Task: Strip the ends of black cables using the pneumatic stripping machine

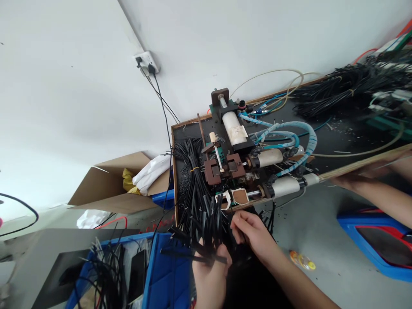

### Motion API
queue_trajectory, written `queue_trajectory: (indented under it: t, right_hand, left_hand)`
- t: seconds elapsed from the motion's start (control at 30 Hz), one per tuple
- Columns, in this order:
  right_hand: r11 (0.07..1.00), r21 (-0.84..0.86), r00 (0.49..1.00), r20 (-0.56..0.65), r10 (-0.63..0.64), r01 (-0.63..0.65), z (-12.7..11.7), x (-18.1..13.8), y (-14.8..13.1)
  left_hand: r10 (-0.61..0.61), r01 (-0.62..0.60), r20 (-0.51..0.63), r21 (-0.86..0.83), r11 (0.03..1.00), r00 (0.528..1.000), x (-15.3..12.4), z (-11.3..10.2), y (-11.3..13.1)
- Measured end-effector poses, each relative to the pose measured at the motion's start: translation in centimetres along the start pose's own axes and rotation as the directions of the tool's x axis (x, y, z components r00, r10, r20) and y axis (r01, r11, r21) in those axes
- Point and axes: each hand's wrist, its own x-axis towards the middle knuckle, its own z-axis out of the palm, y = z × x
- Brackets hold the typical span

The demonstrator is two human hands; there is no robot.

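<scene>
My left hand (210,270) is closed round a bunch of black cables (206,223), whose loose ends fan upward and to the left. Just to its right, my right hand (249,231) has its fingers curled together at the bench's front edge; whatever they pinch is hidden against the dark background. Above both hands sits a pneumatic machine with white cylinders (234,128) and brown clamp blocks (236,165). Beside the machine lies a tied bundle of black cables (197,171) on the dark bench top.
A blue bin (167,266) with more cables stands lower left, with an open cardboard box (106,184) behind it. Blue hoses (310,133) loop over the bench. At right are another person's arm (380,193), a cable pile (341,86) and a blue-and-red stool-like object (370,240).
</scene>
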Motion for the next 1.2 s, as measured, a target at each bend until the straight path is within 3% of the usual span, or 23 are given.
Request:
queue_trajectory:
  t: [0.03,0.1,0.13,0.2,0.3,0.37,0.43,0.5,0.57,0.67,0.8,0.97,1.1,1.2]
  right_hand:
    - [0.955,-0.297,1.000,0.005,0.004,-0.003,-0.6,-0.2,0.0]
    - [0.646,-0.760,0.997,-0.039,0.073,-0.077,-2.0,-0.9,-0.2]
    - [0.480,-0.866,0.989,-0.096,0.112,-0.139,-2.7,-1.4,-0.3]
    - [0.295,-0.917,0.960,-0.230,0.158,-0.268,-4.2,-2.4,-0.5]
    - [0.209,-0.891,0.915,-0.389,0.109,-0.404,-5.4,-3.8,-1.2]
    - [0.342,-0.874,0.927,-0.374,-0.018,-0.346,-5.0,-4.4,-2.0]
    - [0.631,-0.770,0.968,-0.219,-0.125,-0.093,-3.6,-4.6,-3.0]
    - [0.872,-0.468,0.984,-0.023,-0.177,0.145,-1.6,-4.4,-3.5]
    - [0.976,-0.137,0.984,0.074,-0.161,0.170,0.3,-3.8,-3.5]
    - [0.961,0.259,0.994,0.031,-0.108,0.096,2.0,-2.5,-2.4]
    - [0.806,0.592,1.000,0.001,-0.020,0.015,2.0,-0.8,-1.0]
    - [0.692,0.714,0.993,0.114,0.030,-0.103,1.4,0.3,-0.9]
    - [0.658,0.738,0.985,0.167,0.037,-0.150,1.4,0.7,-0.9]
    - [0.652,0.740,0.981,0.190,0.033,-0.165,1.4,1.0,-0.7]
  left_hand:
    - [-0.004,0.004,0.000,0.009,1.000,1.000,-0.1,0.0,-0.1]
    - [-0.018,0.018,-0.001,0.039,0.999,1.000,-0.4,-0.1,-0.4]
    - [-0.029,0.030,-0.011,0.052,0.998,1.000,-0.6,0.0,-0.5]
    - [-0.048,0.051,-0.048,0.061,0.997,0.998,-0.9,0.1,-0.7]
    - [-0.055,0.059,-0.080,0.049,0.997,0.995,-1.2,0.5,-0.8]
    - [-0.052,0.055,-0.048,0.057,0.997,0.997,-1.2,0.6,-0.9]
    - [-0.036,0.035,0.008,0.087,0.996,0.999,-1.0,0.6,-1.0]
    - [-0.012,0.006,0.047,0.117,0.993,0.999,-0.7,0.5,-1.0]
    - [0.022,-0.027,0.042,0.124,0.992,0.999,-0.4,0.5,-0.9]
    - [0.100,-0.099,-0.005,0.105,0.990,0.995,0.1,0.5,-0.4]
    - [0.180,-0.180,0.003,0.079,0.981,0.984,0.6,0.5,0.3]
    - [0.161,-0.164,0.038,0.077,0.984,0.986,0.8,0.2,0.5]
    - [0.178,-0.182,0.038,0.105,0.978,0.983,0.8,0.0,0.6]
    - [0.105,-0.106,0.011,0.043,0.993,0.994,0.7,0.1,0.6]
